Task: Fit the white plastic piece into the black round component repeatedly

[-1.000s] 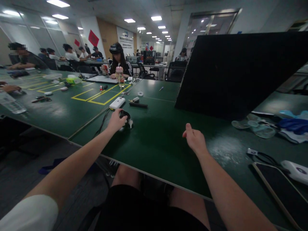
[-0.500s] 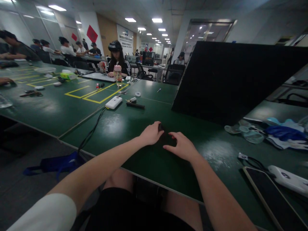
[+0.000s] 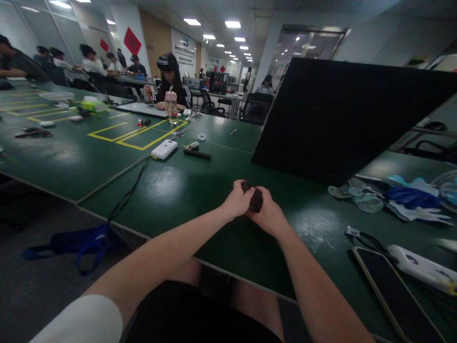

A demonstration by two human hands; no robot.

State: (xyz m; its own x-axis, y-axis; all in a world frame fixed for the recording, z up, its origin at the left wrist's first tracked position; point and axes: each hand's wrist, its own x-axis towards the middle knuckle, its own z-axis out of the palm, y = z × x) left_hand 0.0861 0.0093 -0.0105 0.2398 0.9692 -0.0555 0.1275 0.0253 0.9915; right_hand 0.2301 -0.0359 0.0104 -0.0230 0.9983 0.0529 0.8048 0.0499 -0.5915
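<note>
A small, dark, blocky object (image 3: 255,202) is between my two hands, just above the green table (image 3: 200,186); what kind of thing it is cannot be made out. My left hand (image 3: 238,200) is closed on its left side, with the thumb laid over the top. From the right, my right hand (image 3: 270,214) wraps round it, fingers curled behind and below. The hands meet at the object and hide part of it.
A large black panel (image 3: 335,119) stands tilted at the right. Beyond my hands lie a white power bank (image 3: 164,149) and a dark bar-shaped thing (image 3: 197,154). A phone (image 3: 394,290), another power bank (image 3: 423,267) and blue gloves (image 3: 412,196) are to the right. Across sits a person (image 3: 173,90).
My right hand, which was apart with fingers spread, has come in and closed on the dark object. My left hand has moved slightly right. The view has shifted a little.
</note>
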